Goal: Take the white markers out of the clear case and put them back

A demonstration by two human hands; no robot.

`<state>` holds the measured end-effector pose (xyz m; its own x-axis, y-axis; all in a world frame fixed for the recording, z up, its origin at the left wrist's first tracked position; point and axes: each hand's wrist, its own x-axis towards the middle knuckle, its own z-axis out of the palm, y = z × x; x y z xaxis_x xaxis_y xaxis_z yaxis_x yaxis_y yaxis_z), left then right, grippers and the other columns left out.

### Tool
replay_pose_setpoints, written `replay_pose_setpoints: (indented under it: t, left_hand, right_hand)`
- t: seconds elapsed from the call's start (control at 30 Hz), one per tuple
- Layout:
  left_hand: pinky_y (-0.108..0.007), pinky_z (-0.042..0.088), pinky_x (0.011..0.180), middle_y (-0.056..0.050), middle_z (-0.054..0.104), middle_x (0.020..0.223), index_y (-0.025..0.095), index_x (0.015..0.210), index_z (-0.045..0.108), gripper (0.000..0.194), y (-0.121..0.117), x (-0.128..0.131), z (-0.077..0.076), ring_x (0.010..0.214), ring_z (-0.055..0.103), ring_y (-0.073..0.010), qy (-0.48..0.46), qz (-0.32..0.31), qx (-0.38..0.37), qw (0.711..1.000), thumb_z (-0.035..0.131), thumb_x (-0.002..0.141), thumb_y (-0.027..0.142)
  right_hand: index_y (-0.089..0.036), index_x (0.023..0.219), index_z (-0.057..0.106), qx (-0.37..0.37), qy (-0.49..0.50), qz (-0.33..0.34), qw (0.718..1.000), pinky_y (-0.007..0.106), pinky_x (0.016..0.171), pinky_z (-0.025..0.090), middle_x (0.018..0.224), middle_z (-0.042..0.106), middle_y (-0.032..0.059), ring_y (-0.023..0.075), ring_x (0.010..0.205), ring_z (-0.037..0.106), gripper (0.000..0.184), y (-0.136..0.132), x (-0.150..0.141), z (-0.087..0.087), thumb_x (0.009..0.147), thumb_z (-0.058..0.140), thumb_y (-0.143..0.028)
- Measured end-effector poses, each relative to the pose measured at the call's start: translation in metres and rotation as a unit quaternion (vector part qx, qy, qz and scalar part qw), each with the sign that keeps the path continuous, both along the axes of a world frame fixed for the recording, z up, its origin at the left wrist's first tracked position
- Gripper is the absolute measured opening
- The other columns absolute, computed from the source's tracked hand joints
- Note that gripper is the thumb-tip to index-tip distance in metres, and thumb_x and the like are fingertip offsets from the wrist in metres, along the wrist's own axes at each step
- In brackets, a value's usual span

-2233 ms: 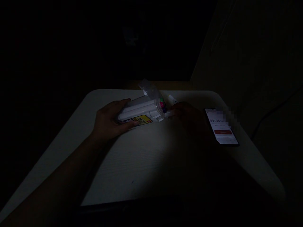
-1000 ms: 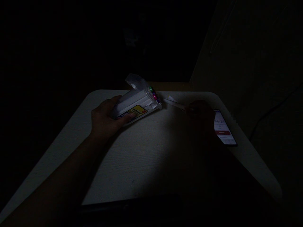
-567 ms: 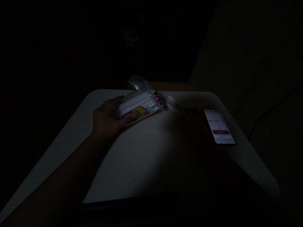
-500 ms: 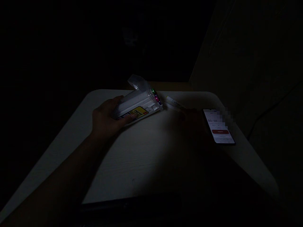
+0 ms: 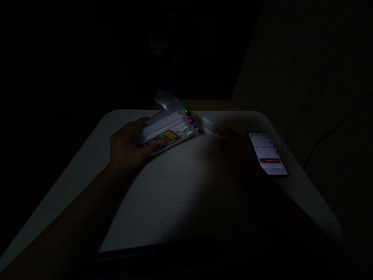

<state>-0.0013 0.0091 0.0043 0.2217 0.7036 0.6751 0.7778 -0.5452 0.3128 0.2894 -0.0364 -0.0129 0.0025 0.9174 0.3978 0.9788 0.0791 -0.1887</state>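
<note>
My left hand (image 5: 126, 144) is wrapped round a clear plastic marker case (image 5: 163, 126), its thumb across the yellow label. The case is tilted, with its open end facing right and its transparent lid (image 5: 167, 99) flipped up. Several coloured marker ends (image 5: 189, 116), green, pink and blue among them, show at that opening. Just right of the case is a white marker (image 5: 212, 125) with a yellow end, pointing up and left. My right hand (image 5: 234, 144) is in deep shadow, its fingers closed at the marker's lower end; the individual fingers are hard to make out.
A phone (image 5: 268, 153) with a lit timer screen lies on the pale table (image 5: 157, 194), right of my right hand. A dark object (image 5: 151, 251) lies along the near edge. A cable (image 5: 326, 134) runs by the wall at the right. The surroundings are very dark.
The view has shifted slightly. My right arm now covers the phone's lower left corner. The case and the white marker keep nearly the same positions.
</note>
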Motion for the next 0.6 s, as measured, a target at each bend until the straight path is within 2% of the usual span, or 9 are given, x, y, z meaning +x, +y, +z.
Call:
replay_pose_setpoints:
  t: [0.2,0.43,0.6]
  left_hand:
    - [-0.031,0.047,0.083,-0.006,0.062,0.108,0.018,0.117,0.052,0.069,0.0007,-0.0011,-0.0006,0.092,0.060,-0.0191,-0.001,-0.003,0.000,1.000,0.065,0.061,0.057]
    - [-0.030,0.047,0.082,-0.007,0.062,0.107,0.017,0.116,0.053,0.070,-0.0014,0.0005,-0.0005,0.092,0.060,-0.0194,-0.001,-0.006,-0.001,1.000,0.066,0.060,0.056]
    - [-0.030,0.049,0.081,-0.006,0.062,0.106,0.017,0.116,0.053,0.069,-0.0035,0.0008,-0.0001,0.091,0.060,-0.0192,0.008,-0.036,0.014,0.999,0.064,0.061,0.058]
  right_hand:
    - [-0.017,0.112,0.052,0.005,0.029,-0.012,1.000,0.037,0.082,0.048,0.113,0.055,0.0069,0.0160,0.096,0.056,0.031,0.0059,0.0059,-0.0046,0.086,0.049,-0.033]
    - [-0.016,0.113,0.052,0.008,0.039,-0.046,0.998,0.040,0.084,0.047,0.114,0.055,0.0069,0.0171,0.098,0.055,0.033,0.0053,0.0084,-0.0045,0.086,0.049,-0.035]
    - [-0.013,0.111,0.055,0.011,0.022,-0.052,0.998,0.042,0.087,0.042,0.109,0.059,0.0146,0.0230,0.100,0.055,0.030,0.0049,0.0100,-0.0031,0.087,0.043,-0.027]
